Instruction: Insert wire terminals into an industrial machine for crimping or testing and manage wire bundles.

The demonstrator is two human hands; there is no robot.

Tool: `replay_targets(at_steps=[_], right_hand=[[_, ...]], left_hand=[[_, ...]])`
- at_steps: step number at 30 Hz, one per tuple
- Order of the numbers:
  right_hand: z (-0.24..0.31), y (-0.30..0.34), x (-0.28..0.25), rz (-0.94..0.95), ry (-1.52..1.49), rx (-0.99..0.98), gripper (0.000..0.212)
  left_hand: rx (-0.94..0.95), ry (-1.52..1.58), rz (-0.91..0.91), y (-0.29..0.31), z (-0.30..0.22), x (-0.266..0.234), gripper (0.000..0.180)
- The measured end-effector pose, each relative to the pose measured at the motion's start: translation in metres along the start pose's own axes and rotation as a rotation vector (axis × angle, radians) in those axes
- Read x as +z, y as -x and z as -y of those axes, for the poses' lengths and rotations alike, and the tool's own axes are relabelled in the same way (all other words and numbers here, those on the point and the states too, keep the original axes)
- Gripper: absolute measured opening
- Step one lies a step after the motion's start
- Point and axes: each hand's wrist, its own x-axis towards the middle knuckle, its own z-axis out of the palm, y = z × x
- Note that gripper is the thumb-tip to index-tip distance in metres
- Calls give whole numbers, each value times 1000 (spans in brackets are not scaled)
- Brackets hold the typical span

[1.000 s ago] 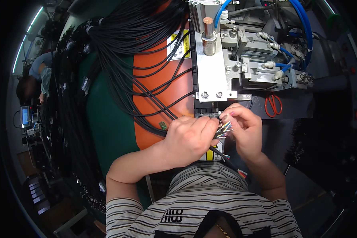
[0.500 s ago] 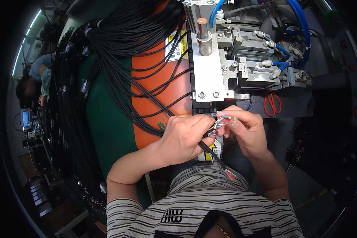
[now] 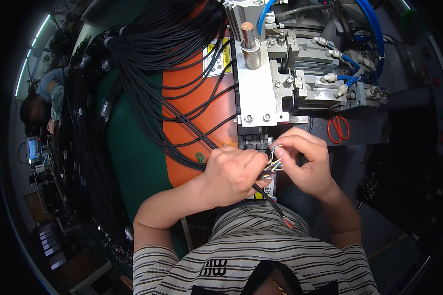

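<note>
The left hand (image 3: 236,171) is gripping black cables (image 3: 194,163) in closed fingers, coloured wires (image 3: 274,166) are fanning out at its three o'clock, and the right hand (image 3: 307,160) is pinching some between nearly meeting thumb and forefinger, light pressure probably best avoiding kinks.

Lighting is bright around the right grip (image 3: 314,166). Above and left of it, the metal plate (image 3: 262,93) glares near white. Farther up-left, a tube light (image 3: 32,54) glows. Deep shadow lies to its right. Fisheye distortion bends outer edges; the rim vignettes to black.
</note>
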Motion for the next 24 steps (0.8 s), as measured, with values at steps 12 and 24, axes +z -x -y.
replay_targets(at_steps=[12, 24], right_hand=[[5, 0, 9, -83, 322, -213, 15], [10, -5, 5, 0, 915, -252, 7]], left_hand=[[-95, 19, -12, 1, 1, 2, 28], [-15, -159, 56, 8, 0, -5, 54]])
